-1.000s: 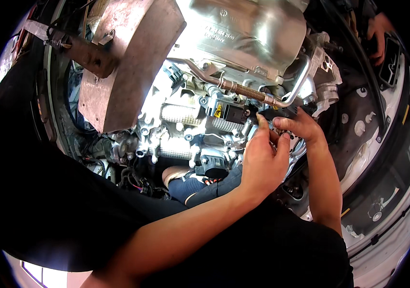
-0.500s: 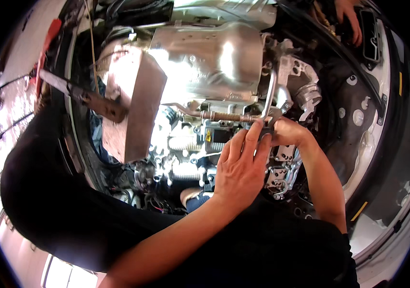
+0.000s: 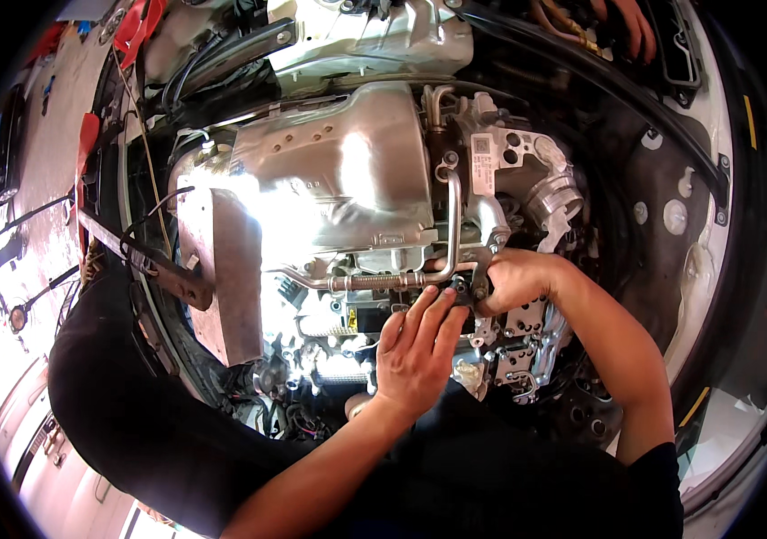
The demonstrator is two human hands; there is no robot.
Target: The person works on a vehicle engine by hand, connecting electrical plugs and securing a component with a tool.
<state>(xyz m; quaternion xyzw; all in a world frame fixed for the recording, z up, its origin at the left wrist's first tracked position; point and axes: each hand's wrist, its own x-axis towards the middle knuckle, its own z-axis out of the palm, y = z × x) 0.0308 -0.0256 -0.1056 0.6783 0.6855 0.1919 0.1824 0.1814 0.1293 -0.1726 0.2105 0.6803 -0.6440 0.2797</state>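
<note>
My left hand [image 3: 415, 355] lies over the engine with its fingers stretched out. Its fingertips touch the area just below a thin metal pipe [image 3: 374, 282] with a ribbed section. Beside it, my right hand [image 3: 520, 282] is curled in around a grey metal bracket [image 3: 480, 269] near the bend of that pipe; its fingertips are partly hidden, and what they grip cannot be made out. Above both hands sits a large silver heat shield [image 3: 383, 171]. A metal housing with a round outlet [image 3: 552, 198] is up and right of my right hand.
A rectangular block [image 3: 222, 287] stands at the left, with a metal bar [image 3: 154, 269] against it. A black brace [image 3: 599, 99] crosses the upper right. Another person's hand [image 3: 630, 27] is at the top right. Cables [image 3: 307, 422] run below the engine.
The view has shifted, so the engine sits lower and further left. Both my hands stay at the pipe's end; my left fingertips now rest just below the pipe instead of over its end.
</note>
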